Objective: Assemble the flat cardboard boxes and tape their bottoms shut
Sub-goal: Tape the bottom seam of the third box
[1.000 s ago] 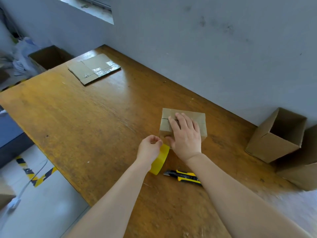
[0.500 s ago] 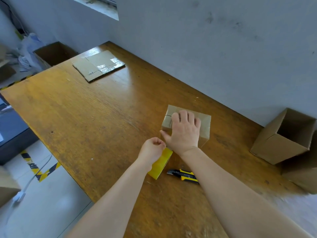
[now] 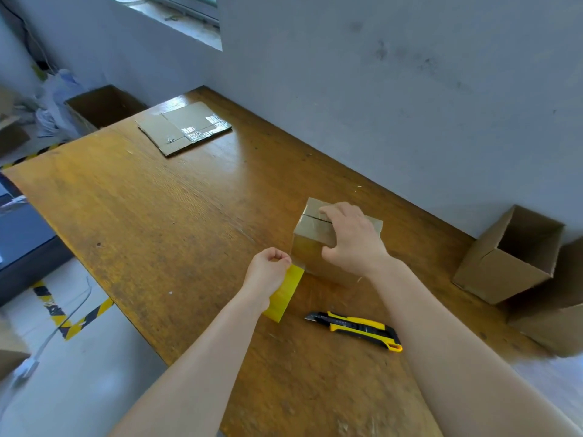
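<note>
As the right hand [image 3: 350, 244] grips the box [image 3: 310, 230], the left hand [image 3: 268, 269] pinches the tape roll [image 3: 285, 294] beside its near corner

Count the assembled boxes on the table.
3. One box under the right hand; an open box by the wall at right; a third box next to it, cropped by the frame. More may be off-frame.

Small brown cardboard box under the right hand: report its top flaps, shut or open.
Shut. On the small brown cardboard box both flaps lie flat, meeting at a seam under the right hand.
</note>
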The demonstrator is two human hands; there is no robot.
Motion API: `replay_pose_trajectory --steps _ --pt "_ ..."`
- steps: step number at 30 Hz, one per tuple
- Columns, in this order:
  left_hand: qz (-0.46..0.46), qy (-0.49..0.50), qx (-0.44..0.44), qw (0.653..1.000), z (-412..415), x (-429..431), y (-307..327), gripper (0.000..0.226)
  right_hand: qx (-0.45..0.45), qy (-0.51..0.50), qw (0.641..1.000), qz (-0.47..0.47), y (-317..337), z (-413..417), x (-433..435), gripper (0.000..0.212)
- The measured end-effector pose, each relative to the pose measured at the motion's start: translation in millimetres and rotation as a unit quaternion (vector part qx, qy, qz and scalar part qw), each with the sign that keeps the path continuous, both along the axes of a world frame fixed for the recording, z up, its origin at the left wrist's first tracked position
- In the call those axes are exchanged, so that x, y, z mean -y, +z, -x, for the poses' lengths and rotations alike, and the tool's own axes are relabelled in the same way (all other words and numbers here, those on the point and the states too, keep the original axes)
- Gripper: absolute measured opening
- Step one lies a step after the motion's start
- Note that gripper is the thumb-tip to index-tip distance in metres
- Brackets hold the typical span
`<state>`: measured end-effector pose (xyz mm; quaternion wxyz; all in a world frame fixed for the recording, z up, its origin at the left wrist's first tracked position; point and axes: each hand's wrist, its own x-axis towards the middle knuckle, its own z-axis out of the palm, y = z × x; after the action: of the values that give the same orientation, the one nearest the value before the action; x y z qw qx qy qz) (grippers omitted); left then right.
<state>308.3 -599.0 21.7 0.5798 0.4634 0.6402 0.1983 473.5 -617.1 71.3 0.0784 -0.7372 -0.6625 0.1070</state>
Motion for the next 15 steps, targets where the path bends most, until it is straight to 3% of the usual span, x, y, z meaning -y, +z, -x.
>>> replay_pose_trajectory --steps 4,11,15 --pt "0.001 -0.004 0.006 1.000 4 1 13 0.015 0.020 -0.077 0.992 0.102 -6 -15 15 0.096" --pt "-0.034 -0.030 0.014 0.999 21 -3 50 0.012 0.079 -0.115 0.987 0.076 -7 8 27 0.092" --pt "-0.083 -0.021 0.014 0.996 35 -4 79 0.015 0.038 -0.129 0.988 0.080 -4 26 33 0.087"
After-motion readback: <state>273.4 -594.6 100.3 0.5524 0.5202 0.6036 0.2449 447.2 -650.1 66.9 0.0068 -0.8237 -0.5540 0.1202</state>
